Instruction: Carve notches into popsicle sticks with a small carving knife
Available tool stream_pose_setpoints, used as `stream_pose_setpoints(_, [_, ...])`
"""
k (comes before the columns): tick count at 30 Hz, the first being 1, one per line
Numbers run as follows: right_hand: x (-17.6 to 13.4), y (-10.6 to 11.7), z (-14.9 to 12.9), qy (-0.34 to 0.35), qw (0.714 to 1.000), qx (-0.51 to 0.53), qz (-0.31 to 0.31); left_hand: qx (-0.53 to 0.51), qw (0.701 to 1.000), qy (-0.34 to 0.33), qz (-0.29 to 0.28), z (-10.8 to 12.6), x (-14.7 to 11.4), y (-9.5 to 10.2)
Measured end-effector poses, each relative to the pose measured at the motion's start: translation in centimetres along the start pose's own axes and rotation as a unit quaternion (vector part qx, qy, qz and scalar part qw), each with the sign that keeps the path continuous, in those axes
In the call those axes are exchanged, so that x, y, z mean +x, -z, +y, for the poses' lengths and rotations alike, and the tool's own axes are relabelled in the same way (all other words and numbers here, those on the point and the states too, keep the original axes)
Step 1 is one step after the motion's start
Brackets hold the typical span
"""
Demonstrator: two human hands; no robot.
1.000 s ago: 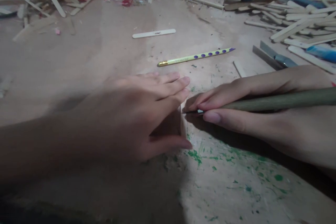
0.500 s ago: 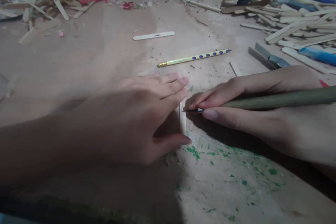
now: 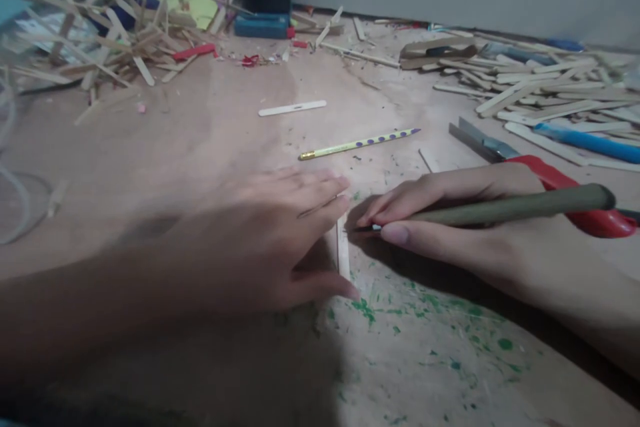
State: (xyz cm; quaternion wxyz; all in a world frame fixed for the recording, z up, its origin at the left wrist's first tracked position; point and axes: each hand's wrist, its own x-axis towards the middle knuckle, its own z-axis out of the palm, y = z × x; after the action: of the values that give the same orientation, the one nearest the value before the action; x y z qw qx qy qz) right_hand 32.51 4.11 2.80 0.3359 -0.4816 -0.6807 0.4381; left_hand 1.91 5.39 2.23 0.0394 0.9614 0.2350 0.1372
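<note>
A pale craft stick [image 3: 343, 250] lies upright in view on the wooden table. My left hand [image 3: 270, 240] reaches across from the left, fingers stretched at the stick's far end and thumb at its near end, holding it down. The fingers cover part of the stick. In a pinch between thumb and fingers, my right hand [image 3: 450, 213] grips a craft knife with a round wooden handle [image 3: 520, 205]. Its thin metal tip touches or nearly touches the stick's right side, around the middle. A yellow pencil with purple dots [image 3: 360, 145] lies beyond both hands.
Another craft stick [image 3: 293, 108] lies behind the pencil. Red-handled scissors [image 3: 555, 180] rest partly under my right hand, near a blue pen [image 3: 585, 140]. Piles of craft sticks stand at back left [image 3: 105, 47] and back right [image 3: 545, 90]. A blue box [image 3: 263, 25] sits at the back.
The view has tilted up, so the table's things sit lower and more of the wall shows. The knife's handle end and the red scissor handles have come into view. Both hands keep nearly the same hold.
</note>
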Motion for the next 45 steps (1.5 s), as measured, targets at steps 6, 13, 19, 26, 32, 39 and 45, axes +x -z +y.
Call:
stream_pose_setpoints(6, [0.5, 0.1, -1.0, -0.053, 0.998, 0.007, -0.042, 0.014, 0.999, -0.007, 0.031, -0.6, 0.4, 0.8])
stream_pose_setpoints(13, [0.0, -2.6, 1.0, 0.022, 0.974, 0.221, 0.043, 0.002, 0.995, 0.045, 0.092, -0.1, 0.0, 0.0])
stream_pose_setpoints(19, [0.7, -2.2, 1.2, 0.03, 0.99, 0.127, 0.054, -0.034, 0.994, 0.03, 0.096, -1.2, 0.1, 0.1])
stream_pose_setpoints(26, [0.8, -1.1, -0.7, -0.04, 0.996, 0.086, -0.001, -0.071, 0.994, 0.024, 0.079, -2.0, 0.2, 0.4])
stream_pose_setpoints(32, [0.9, 0.2, -0.9, -0.066, 0.997, 0.039, -0.014, -0.075, 0.996, 0.003, 0.054, -1.8, 0.2, 0.6])
stream_pose_setpoints(39, [-0.9, -0.1, 0.5, -0.034, 0.999, -0.006, 0.006, -0.039, 0.998, 0.0, 0.048, -1.7, 0.0, 0.4])
stream_pose_setpoints(45, [-1.3, 0.0, -0.4, -0.05, 0.997, -0.042, 0.03, -0.031, 0.999, 0.006, 0.044, -1.6, 0.7, 0.4])
